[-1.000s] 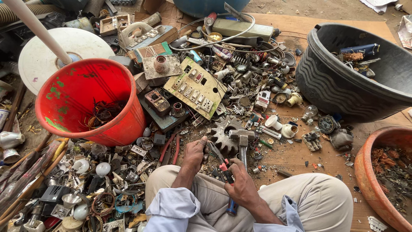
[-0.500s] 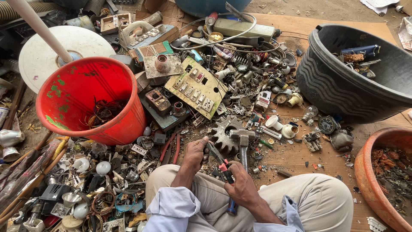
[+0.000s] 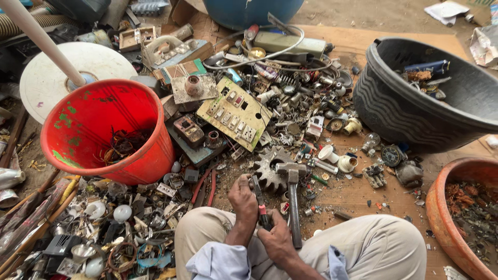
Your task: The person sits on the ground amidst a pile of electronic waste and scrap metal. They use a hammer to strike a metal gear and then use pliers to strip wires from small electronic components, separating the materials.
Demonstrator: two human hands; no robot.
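A: What is held by the hands at the bottom middle of the frame?

B: A small tool [image 3: 261, 205] with a red spot is gripped by both. The left hand [image 3: 244, 199] is closed around its upper part, and the right hand [image 3: 277, 241] is closed around its lower end. What kind of tool it is cannot be told.

A: What is seen close by?

B: A hammer [image 3: 293, 199] is laid just right of the hands, its head touching a gear [image 3: 270, 168]. A red bucket [image 3: 104, 129] is seen at the left. A black tub [image 3: 415, 103] is placed at the upper right, and a clay bowl [image 3: 456, 218] at the lower right. A switch board [image 3: 236, 111] is laid in the middle of the scrap.
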